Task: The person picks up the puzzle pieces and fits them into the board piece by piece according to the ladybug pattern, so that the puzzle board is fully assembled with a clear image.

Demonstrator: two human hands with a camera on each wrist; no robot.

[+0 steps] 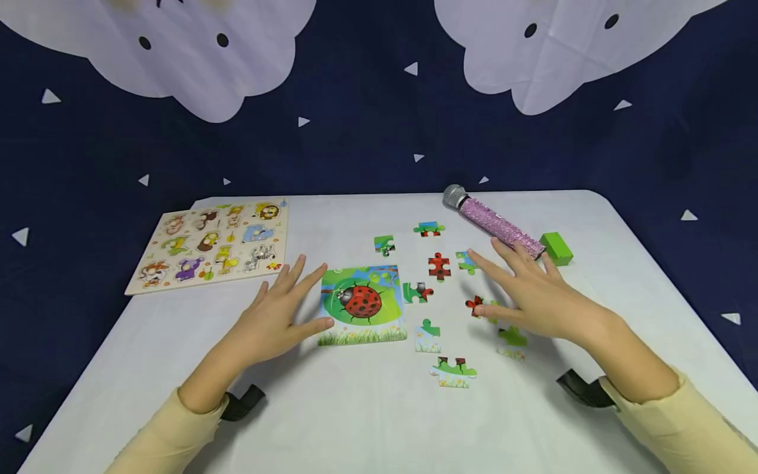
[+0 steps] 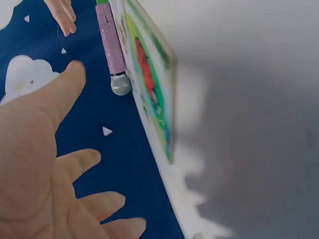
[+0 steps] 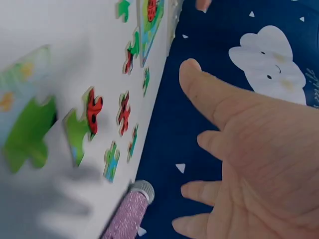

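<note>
My left hand (image 1: 272,324) hovers with spread fingers at the left edge of a square ladybug puzzle board (image 1: 370,334). Nothing is in its grasp; the left wrist view shows the bare palm (image 2: 25,164). My right hand (image 1: 535,304), fingers apart and likewise holding nothing, is over the right-hand loose jigsaw pieces and partly covers some. Among the scattered pieces are a red spotted piece (image 1: 439,267), a green piece with flowers (image 1: 453,375), a piece with a ladybug leg and green (image 1: 414,293) and a red-and-green piece (image 3: 93,112) below the right hand.
A wooden animal peg puzzle (image 1: 204,243) lies at the back left of the white table (image 1: 331,421). At the back right are a pink glittery microphone (image 1: 497,224) and a green block (image 1: 556,249). A dark blue cloth (image 1: 367,158) with clouds hangs behind the table.
</note>
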